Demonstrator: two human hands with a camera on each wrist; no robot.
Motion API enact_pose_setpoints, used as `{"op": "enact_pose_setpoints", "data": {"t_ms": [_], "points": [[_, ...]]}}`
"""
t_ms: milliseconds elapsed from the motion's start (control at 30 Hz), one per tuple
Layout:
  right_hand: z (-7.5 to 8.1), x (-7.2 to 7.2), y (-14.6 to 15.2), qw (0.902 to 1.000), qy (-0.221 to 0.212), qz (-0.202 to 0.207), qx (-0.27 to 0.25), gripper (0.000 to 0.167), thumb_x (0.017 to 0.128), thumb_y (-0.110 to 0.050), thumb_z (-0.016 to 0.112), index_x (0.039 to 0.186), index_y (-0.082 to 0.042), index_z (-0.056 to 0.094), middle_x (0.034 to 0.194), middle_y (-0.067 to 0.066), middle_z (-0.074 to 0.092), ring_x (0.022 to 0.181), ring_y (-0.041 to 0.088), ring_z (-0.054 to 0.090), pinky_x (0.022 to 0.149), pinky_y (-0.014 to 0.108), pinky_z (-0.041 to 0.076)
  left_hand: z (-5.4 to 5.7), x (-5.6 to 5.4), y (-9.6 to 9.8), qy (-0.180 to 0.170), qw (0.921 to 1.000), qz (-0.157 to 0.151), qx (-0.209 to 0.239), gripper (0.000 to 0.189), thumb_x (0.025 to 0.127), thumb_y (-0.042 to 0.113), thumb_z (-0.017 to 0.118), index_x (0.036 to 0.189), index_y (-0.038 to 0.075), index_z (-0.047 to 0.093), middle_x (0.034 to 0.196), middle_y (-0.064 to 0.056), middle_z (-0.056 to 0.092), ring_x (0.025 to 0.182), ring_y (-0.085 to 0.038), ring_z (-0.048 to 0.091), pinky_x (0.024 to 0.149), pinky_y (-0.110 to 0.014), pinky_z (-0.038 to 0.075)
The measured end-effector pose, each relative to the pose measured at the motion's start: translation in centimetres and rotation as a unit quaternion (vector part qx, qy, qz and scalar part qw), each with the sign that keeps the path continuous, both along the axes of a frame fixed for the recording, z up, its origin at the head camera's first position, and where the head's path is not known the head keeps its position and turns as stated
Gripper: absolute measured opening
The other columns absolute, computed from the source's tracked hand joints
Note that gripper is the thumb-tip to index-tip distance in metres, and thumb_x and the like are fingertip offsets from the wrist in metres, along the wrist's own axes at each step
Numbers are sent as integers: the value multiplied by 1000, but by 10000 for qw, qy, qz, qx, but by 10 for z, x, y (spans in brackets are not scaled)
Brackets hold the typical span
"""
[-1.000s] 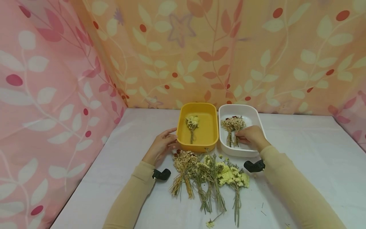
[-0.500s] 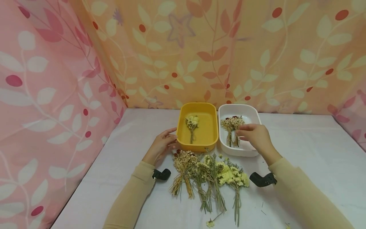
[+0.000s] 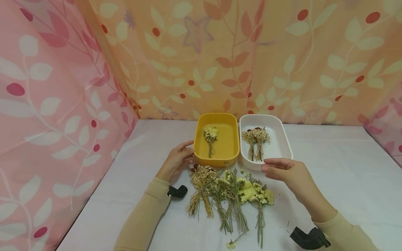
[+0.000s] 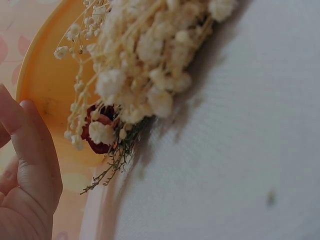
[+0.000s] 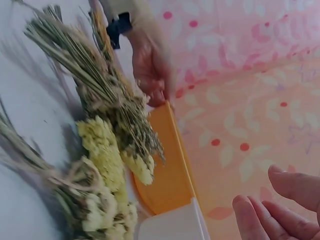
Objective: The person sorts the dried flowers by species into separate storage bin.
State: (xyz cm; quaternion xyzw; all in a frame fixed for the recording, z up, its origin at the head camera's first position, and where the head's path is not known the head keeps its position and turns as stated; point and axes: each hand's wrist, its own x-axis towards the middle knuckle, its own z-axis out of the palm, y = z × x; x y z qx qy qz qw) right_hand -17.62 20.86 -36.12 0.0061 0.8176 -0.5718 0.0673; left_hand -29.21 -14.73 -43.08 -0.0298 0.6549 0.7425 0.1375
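Note:
My left hand (image 3: 176,161) rests its fingers against the left side of a yellow plastic box (image 3: 230,139). One small bouquet of pale yellow dried flowers (image 3: 210,134) lies inside that box. Beside it, two bunches of beige dried flowers (image 3: 260,135) with dark red blooms lie in a white plastic box (image 3: 279,141). My right hand (image 3: 290,177) is at the white box's front right, its fingers loosely extended and holding nothing; whether they touch the rim I cannot tell. In the right wrist view, thumb and fingertips (image 5: 245,207) stand apart.
In front of the boxes lies a row of tied dried bouquets: beige ones (image 3: 202,177) on the left, grey-green ones (image 3: 233,191) in the middle, yellow ones (image 3: 255,193) on the right. A loose yellow sprig (image 3: 231,245) lies nearer. Patterned cloth (image 3: 176,62) hangs behind.
My right hand has let go of the beige bunch in the white box and drawn back toward me, past the box's front rim. The left hand has stayed at the yellow box.

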Motion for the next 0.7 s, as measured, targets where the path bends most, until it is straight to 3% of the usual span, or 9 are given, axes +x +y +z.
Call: {"op": "enact_pose_setpoints", "data": {"t_ms": [133,300,467,700], "points": [[-7,16,4,9998,-134,45,-119,57,92,-29,73,136,3,57,110,-7,76,94,-2,70,85,18,56,-1,0,0,23,10000,-30,16,49,100,13,59,148,16,48,103,-4,61,79,-9,61,63,-19,53],[-16,30,7,9991,-412,-35,112,58,89,-30,75,136,0,58,113,-5,75,96,1,71,84,14,53,-2,0,0,39,10000,-25,21,50,100,14,60,148,16,47,108,-7,60,79,-8,61,63,-18,53],[-24,40,13,9969,-775,-111,126,59,89,-33,75,137,-2,58,116,-4,74,98,4,72,84,18,54,-2,-1,0,65,10000,-30,25,48,101,14,59,147,17,49,103,-3,59,82,-7,62,63,-18,53],[-40,52,19,9908,-1330,-205,172,59,88,-36,76,136,-6,60,117,-5,74,97,-4,68,83,21,56,-1,0,1,30,10000,-5,45,48,100,14,61,146,18,50,100,-1,60,80,-8,62,62,-18,53]]}}
